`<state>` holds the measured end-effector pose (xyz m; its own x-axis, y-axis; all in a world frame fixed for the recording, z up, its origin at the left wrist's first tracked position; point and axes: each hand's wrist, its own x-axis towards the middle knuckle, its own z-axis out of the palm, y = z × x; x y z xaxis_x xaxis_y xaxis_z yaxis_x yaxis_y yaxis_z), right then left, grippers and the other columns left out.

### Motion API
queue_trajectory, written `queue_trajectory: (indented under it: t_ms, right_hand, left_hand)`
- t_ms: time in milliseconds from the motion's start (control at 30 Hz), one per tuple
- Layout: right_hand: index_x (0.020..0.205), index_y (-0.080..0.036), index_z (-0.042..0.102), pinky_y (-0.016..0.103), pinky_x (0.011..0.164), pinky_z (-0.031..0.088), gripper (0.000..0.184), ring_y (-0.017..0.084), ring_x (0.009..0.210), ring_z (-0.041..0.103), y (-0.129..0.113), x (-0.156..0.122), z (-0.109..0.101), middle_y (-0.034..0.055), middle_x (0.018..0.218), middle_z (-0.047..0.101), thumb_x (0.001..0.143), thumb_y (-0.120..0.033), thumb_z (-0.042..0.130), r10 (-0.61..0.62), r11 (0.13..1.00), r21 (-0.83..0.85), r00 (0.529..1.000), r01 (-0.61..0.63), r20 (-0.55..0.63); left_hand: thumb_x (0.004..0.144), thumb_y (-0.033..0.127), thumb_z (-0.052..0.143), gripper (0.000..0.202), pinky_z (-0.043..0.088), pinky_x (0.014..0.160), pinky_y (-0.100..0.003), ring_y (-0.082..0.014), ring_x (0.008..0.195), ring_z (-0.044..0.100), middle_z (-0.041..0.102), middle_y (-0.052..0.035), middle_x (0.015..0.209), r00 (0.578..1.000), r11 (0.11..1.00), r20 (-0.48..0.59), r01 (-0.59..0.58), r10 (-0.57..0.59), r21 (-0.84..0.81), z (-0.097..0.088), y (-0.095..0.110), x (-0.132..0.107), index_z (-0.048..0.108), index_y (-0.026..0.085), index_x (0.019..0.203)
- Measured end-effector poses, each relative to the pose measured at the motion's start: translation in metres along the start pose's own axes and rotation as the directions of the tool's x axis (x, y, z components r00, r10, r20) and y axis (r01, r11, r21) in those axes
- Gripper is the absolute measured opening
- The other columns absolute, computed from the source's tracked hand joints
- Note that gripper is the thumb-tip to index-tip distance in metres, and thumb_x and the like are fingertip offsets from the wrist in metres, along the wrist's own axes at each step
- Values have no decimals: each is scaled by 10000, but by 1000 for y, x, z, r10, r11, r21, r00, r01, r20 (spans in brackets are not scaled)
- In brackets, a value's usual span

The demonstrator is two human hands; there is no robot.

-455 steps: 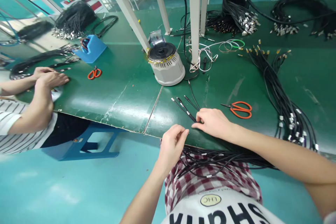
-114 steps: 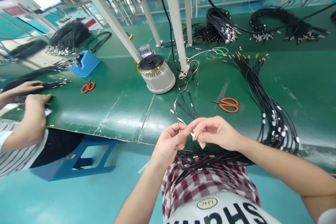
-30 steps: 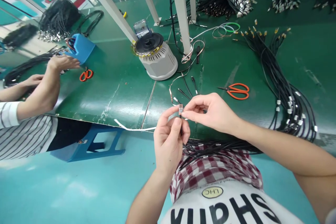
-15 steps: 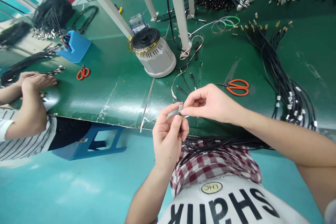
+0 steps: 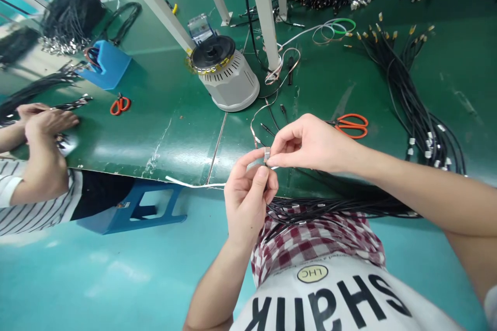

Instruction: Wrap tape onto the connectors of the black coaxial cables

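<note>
A silver USB plug point(image 5: 267, 153) on a black cable points up between my hands, over the bench's front edge. My left hand point(image 5: 248, 186) is closed around the plug's lower end, thumb and fingers pinching it. From the other side my right hand point(image 5: 306, 145) pinches at the plug's base, thumb against forefinger. Exactly what the right fingertips grip is hidden. A thin white strip point(image 5: 194, 184) runs out left from behind my left hand, and a short white bit shows under my right fingers. Black cables point(image 5: 318, 207) with white tags lie across my lap.
Orange-handled scissors point(image 5: 351, 125) lie beyond my right forearm. A grey round tape dispenser point(image 5: 233, 85) stands ahead, near white posts point(image 5: 266, 15). A cable bundle point(image 5: 407, 93) lies at right. On the left are a co-worker's hands point(image 5: 48, 119), another pair of scissors point(image 5: 120, 105) and a blue holder point(image 5: 111, 67).
The white strip now reaches farther left past the bench edge and lies flatter. Both hands keep their pinch at the plug, nearly in place. The view has shifted slightly.
</note>
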<state>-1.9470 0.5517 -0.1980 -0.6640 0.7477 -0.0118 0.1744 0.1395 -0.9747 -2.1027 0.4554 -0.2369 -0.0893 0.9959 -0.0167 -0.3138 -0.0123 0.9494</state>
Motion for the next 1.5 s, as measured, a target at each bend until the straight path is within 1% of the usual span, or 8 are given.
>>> queue_trajectory:
  t_ms: [233, 333, 433, 533, 667, 800, 1033, 1500]
  right_hand:
    - [695, -120, 685, 226, 571, 449, 46, 101, 599, 575, 0, 2, 5, -1, 631, 646, 731, -145, 699, 68, 978, 198, 998, -68, 6]
    - [692, -118, 676, 226, 581, 458, 22, 104, 606, 581, 0, 1, 8, 3, 642, 657, 712, -110, 682, 84, 969, 232, 996, -81, -3]
    - [692, -117, 673, 227, 584, 471, 32, 111, 608, 600, -1, 0, 11, 11, 652, 673, 708, -91, 665, 90, 962, 258, 996, -89, 9]
    - [702, -119, 673, 229, 574, 477, 47, 123, 612, 626, -1, 0, 12, 23, 676, 694, 711, -81, 648, 102, 954, 281, 995, -102, 17]
    - [715, -128, 670, 239, 598, 508, 33, 144, 635, 664, -1, -1, 12, 29, 684, 711, 737, -111, 651, 85, 947, 308, 996, -88, 22]
    - [713, -125, 658, 248, 625, 520, 46, 159, 672, 678, 0, -2, 14, 41, 690, 711, 752, -148, 669, 81, 942, 326, 997, -80, 12]
    - [722, -130, 643, 236, 595, 475, 90, 121, 640, 600, 3, -6, 22, 17, 699, 660, 790, -189, 652, 44, 964, 264, 997, -27, -61]
    - [816, -140, 685, 250, 662, 484, 134, 124, 697, 606, 12, -10, 27, 21, 765, 683, 869, -259, 653, -52, 980, 187, 996, 64, -66]
  left_hand:
    - [951, 234, 587, 263, 351, 421, -171, -77, 482, 482, 593, 25, 646, 998, 993, -9, -57, 58, 103, 2, 0, -1, 562, 248, 1212]
    - [965, 197, 559, 276, 447, 454, -195, -80, 479, 550, 655, 26, 728, 979, 946, -26, -189, 203, 265, 3, -3, -4, 506, 269, 1226]
    - [960, 129, 541, 273, 557, 553, -237, -98, 577, 656, 701, 4, 849, 903, 770, -1, -366, 429, 523, 1, -11, -8, 533, 237, 1211]
    - [927, 79, 574, 280, 604, 635, -254, -105, 661, 706, 724, -26, 994, 825, 563, 20, -403, 566, 722, -1, -19, -9, 589, 204, 1177]
    - [878, 37, 633, 327, 624, 712, -228, -116, 765, 739, 748, -12, 1003, 765, 471, 0, -397, 645, 788, -1, -22, -9, 622, 194, 1165]
    - [868, 47, 656, 300, 647, 773, -277, -140, 812, 746, 757, -23, 1004, 765, 555, -73, -395, 640, 732, 2, -19, -9, 643, 178, 1137]
    - [891, 163, 673, 132, 652, 661, -312, -169, 694, 741, 750, -32, 863, 890, 852, -254, -228, 379, 472, 8, -6, -9, 683, 153, 1022]
    - [870, 164, 696, 141, 543, 597, -256, -135, 610, 656, 687, -13, 712, 959, 975, -230, -122, 164, 186, 1, -1, -8, 706, 168, 1011]
